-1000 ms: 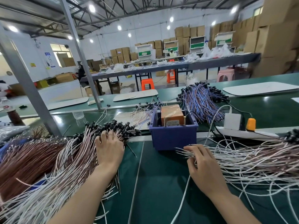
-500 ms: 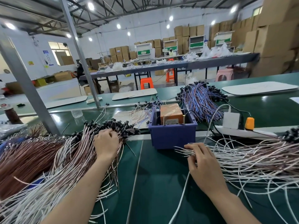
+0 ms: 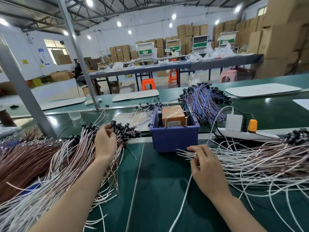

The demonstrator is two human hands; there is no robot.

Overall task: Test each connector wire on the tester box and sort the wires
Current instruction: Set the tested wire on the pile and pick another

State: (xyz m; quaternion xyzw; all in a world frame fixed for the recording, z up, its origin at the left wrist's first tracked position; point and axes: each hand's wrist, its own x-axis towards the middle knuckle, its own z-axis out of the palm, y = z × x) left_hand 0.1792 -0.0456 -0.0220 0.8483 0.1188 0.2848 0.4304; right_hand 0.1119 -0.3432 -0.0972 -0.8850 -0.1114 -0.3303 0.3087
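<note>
Right hand (image 3: 207,166) lies on loose thin white wires (image 3: 260,162), fingers bent over their bare tips; pinching or not, can't tell. Left hand (image 3: 105,143) curls round black moulded connector heads (image 3: 121,128) of the pink-white wire bundle (image 3: 75,156). Between the hands, further back: orange taped tester box (image 3: 173,115) inside a blue plastic bin (image 3: 173,139).

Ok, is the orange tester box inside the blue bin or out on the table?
Inside. The orange tester box stands upright between the walls of the blue bin, its base hidden behind the front wall.

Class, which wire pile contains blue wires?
The far pile behind the blue bin; the left heap and right pile are white, pinkish or brown.
</note>
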